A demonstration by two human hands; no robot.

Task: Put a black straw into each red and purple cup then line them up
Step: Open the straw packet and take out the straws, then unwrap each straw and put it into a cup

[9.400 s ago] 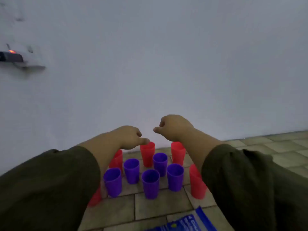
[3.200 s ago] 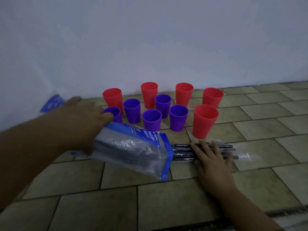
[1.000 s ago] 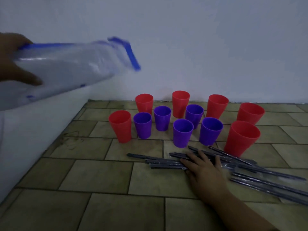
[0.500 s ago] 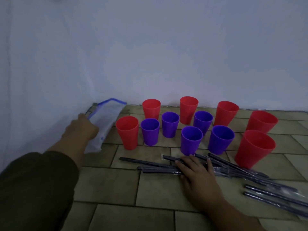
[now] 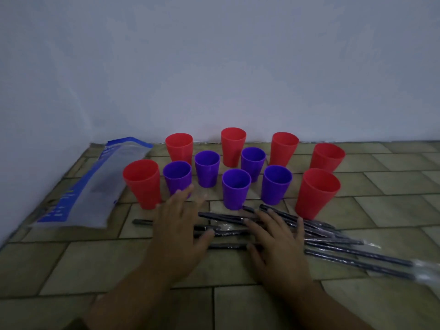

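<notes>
Six red cups (image 5: 142, 184) and five purple cups (image 5: 236, 188) are standing upright and open-mouthed on the tiled floor (image 5: 392, 210), close to the foot of the pale wall (image 5: 214, 67). The red ones are forming a loose outer arc, and the purple ones are clustering inside it, none of them holding a straw. The black straws (image 5: 333, 248) are lying loose on the tiles just in front of the cups, each seemingly in a clear wrapper, fanning out from the middle toward the lower right, with a few short ends poking out to the left. The left hand (image 5: 181, 232) is reaching forward palm down with its fingers wide and straight, gripping nothing. It is covering the left ends of the straws, and its fingertips are coming very near the leftmost purple cup, though it is not possible to tell whether they are touching it. The right hand (image 5: 278, 244) is resting flat on the middle of the straw pile, fingers spread and straight, curling round none of them. A clear plastic bag (image 5: 95, 184) with blue edging and print is lying flat on the floor to the left of the cups, beside the leftmost red cup and running along the wall
</notes>
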